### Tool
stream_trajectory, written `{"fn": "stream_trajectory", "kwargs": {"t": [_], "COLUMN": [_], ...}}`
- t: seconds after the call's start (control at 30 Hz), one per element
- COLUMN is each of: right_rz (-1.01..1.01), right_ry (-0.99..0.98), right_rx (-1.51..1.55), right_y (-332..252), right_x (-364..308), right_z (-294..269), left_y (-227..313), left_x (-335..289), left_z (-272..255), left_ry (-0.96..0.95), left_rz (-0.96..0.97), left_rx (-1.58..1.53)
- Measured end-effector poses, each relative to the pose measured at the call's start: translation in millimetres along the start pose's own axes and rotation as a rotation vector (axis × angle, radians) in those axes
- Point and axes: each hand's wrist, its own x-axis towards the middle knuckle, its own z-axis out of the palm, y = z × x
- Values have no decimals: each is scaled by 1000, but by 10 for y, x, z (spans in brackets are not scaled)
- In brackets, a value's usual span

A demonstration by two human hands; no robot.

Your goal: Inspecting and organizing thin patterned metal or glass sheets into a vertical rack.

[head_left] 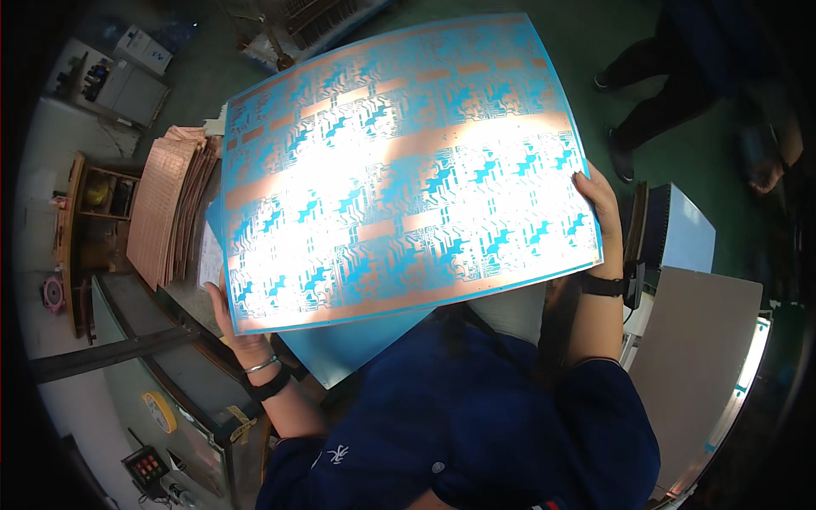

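Both hands grip a large blue-and-copper patterned circuit sheet (399, 170): left hand (234, 327) fingers pinching its near-left corner, right hand (599, 208) fingers clasping its right edge.

PCB fab shop floor, not an office.

Large blue-and-copper circuit panel (399, 170) held up under strong light. Stack of bare copper sheets (166, 204) on the bench at left. Metal machine housing (183, 399) with a round dial and red-button control box (144, 466) below it. Wooden shelf (85, 221) with clutter, boxes (140, 49) against the wall, green painted floor (680, 144), another person (680, 68) standing nearby in dark work clothes.
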Motion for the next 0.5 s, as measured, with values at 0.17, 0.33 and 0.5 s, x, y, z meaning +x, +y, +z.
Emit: {"fn": "stream_trajectory", "kwargs": {"t": [0.17, 0.33, 0.5], "right_rz": [-1, 101, 100], "right_ry": [-65, -123, -279], "right_rx": [374, 540, 510], "right_y": [562, 1129, 1020], "right_x": [109, -84, 118], "right_z": [322, 1002, 567], "left_y": [-441, -919, -606], "left_x": [50, -184, -125], "left_z": [675, 1316, 992], "left_ry": [-36, -237, -109], "left_rz": [300, -26, 46], "left_rx": [-172, -105, 45]}}
